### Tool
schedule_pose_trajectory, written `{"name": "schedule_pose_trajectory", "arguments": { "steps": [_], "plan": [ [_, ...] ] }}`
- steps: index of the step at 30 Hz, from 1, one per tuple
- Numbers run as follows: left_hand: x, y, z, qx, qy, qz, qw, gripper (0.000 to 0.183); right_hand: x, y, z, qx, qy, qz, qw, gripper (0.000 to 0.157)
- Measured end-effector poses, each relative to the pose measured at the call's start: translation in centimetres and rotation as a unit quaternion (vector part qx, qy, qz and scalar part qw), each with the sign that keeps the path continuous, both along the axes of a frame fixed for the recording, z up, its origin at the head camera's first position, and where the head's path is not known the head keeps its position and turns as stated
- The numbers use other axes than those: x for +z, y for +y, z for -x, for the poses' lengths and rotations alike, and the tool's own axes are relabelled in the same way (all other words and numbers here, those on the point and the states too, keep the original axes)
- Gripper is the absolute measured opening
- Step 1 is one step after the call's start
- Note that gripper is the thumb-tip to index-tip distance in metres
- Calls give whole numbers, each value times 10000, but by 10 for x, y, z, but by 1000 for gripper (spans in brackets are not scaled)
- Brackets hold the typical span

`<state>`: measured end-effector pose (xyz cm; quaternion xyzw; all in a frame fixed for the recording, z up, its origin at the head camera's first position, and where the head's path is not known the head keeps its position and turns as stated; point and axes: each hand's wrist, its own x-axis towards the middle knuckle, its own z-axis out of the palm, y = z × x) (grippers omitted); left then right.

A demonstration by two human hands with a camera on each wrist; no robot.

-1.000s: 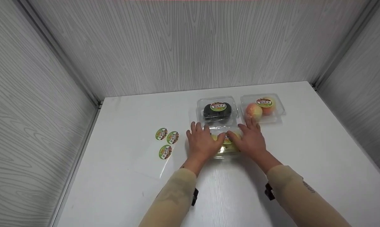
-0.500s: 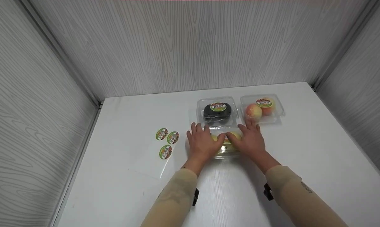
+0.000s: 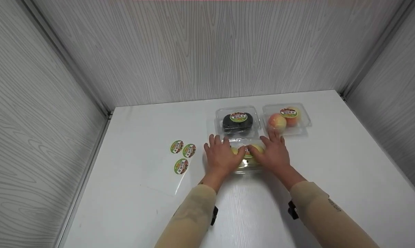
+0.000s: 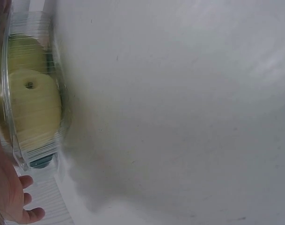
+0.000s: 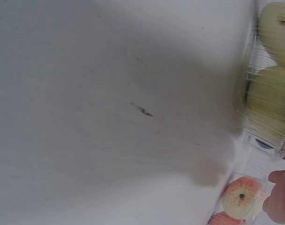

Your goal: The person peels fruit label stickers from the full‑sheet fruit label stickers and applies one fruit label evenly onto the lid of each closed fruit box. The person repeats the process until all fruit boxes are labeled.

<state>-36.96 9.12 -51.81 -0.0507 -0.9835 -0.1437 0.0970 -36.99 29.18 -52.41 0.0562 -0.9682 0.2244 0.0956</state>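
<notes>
A clear plastic clamshell box (image 3: 245, 171) with pale yellow-green fruits (image 4: 37, 105) inside lies on the table between my hands. An oval fruit sticker (image 3: 247, 152) is on its lid. My left hand (image 3: 220, 156) rests over the box's left end, fingers spread forward and thumb on the sticker. From the right end, my right hand (image 3: 275, 155) mirrors it, its thumb also on the sticker, so the two thumbs nearly meet. The right fingertips overlap the front of the peach box in the head view. Both thumbs cover part of the sticker.
Behind stands a clear box holding dark fruit (image 3: 237, 125); to its right, another holds peaches (image 3: 277, 121). Each bears a similar label. At left, three oval stickers (image 3: 181, 166) lie on a transparent sheet (image 3: 159, 179). Wood-grain panels (image 3: 207, 51) enclose the white table (image 3: 131, 213).
Both hands stay on the box, thumbs on the sticker, with only slight thumb movement. The other boxes and loose stickers keep their places.
</notes>
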Motion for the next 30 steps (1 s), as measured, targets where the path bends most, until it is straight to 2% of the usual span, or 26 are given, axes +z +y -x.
{"name": "schedule_pose_trajectory", "arguments": {
  "steps": [17, 30],
  "plan": [
    [-2, 0, -1, -47, 197, -87, 9998, 84, -2, 1, 2, -5, 34, 27, 10000, 71],
    [-3, -2, -1, -88, 265, -160, 9995, 68, -2, 0, 0, 1, 95, 123, 9999, 64]
  ]
}}
